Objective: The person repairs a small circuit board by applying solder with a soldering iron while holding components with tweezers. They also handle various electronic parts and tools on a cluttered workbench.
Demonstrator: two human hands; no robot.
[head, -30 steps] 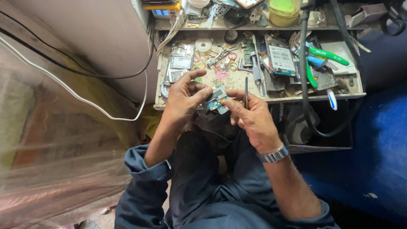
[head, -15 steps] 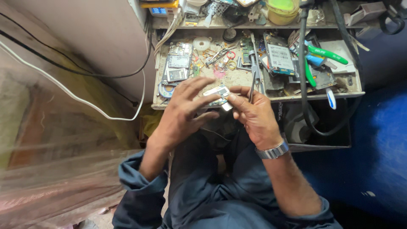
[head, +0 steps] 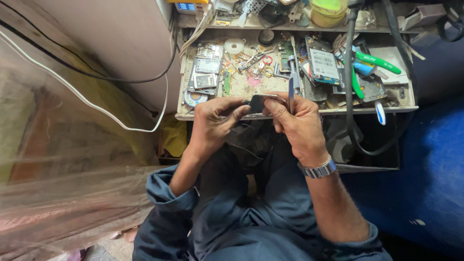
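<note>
My left hand (head: pixel 216 120) and my right hand (head: pixel 296 122) meet over the front edge of a small cluttered workbench (head: pixel 396 105). Between their fingertips they pinch a small dark flat phone part (head: pixel 257 102), seen nearly edge-on. In my right hand I also hold a thin metal tool with a blue grip (head: pixel 291 87), upright between thumb and fingers. A metal watch (head: pixel 316 169) sits on my right wrist. Both forearms come out of rolled blue sleeves.
The bench holds several circuit boards (head: pixel 207 65), a phone board with a white label (head: pixel 323 63), green-handled pliers (head: pixel 374 62), tweezers and a white tape roll (head: pixel 235 46). A black cable (head: pixel 349 111) hangs over the front. White and black wires (head: pixel 121 126) run left. Blue fabric (head: pixel 435 169) lies right.
Both hands have moved up toward the bench edge. The part they hold has turned from face-up to nearly edge-on. The tool stays upright in my right hand.
</note>
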